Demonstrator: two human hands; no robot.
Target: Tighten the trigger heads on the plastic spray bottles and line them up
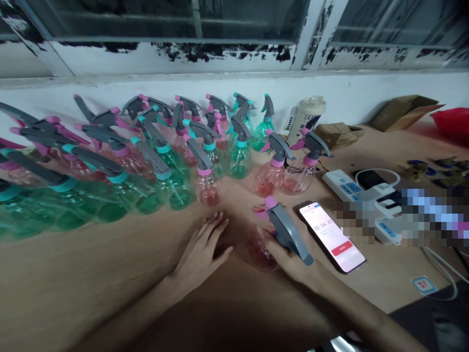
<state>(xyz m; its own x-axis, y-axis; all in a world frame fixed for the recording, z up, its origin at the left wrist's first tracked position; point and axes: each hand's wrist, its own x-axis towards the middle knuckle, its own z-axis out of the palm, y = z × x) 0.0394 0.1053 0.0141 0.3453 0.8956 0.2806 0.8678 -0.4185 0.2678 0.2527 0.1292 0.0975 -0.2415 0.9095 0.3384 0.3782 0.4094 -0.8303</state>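
Note:
My right hand (282, 254) is wrapped round a pink spray bottle (261, 250) with a grey and pink trigger head, near the front of the table. Part of that bottle is hidden behind the fingers. To its left, my left hand (205, 249) has its fingers stretched out over the tabletop and holds nothing. Just beyond it stands a pink spray bottle (208, 188), with a green spray bottle (240, 159) behind. Two more pink bottles, one of them a clear pink spray bottle (269, 178), stand beyond my right hand.
Several green and pink spray bottles (110, 205) crowd the left side along the wall. A phone (333, 237) showing a timer lies right of my right hand, near a white power strip (346, 188). A coffee cup (308, 115) and small cardboard box (339, 134) stand at the back.

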